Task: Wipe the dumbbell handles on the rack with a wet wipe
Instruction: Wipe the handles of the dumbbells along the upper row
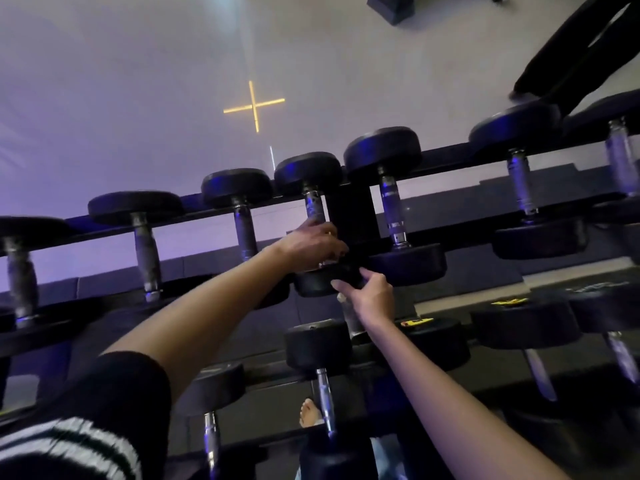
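A two-tier black rack (350, 216) holds black dumbbells with metal handles. My left hand (311, 244) reaches to the upper row and grips the lower part of one dumbbell handle (313, 205) just left of the rack's centre post. A small pale bit shows under its fingers; I cannot tell whether it is the wet wipe. My right hand (371, 295) touches the near head (311, 285) of that same dumbbell, fingers stretched along its edge and thumb raised.
More dumbbells sit on the upper row to the left (244, 230) and right (391, 209). The lower row has larger dumbbells (318, 344), some with yellow labels. A bare foot (309, 414) shows on the floor below. A dark bench frame (571, 53) stands at top right.
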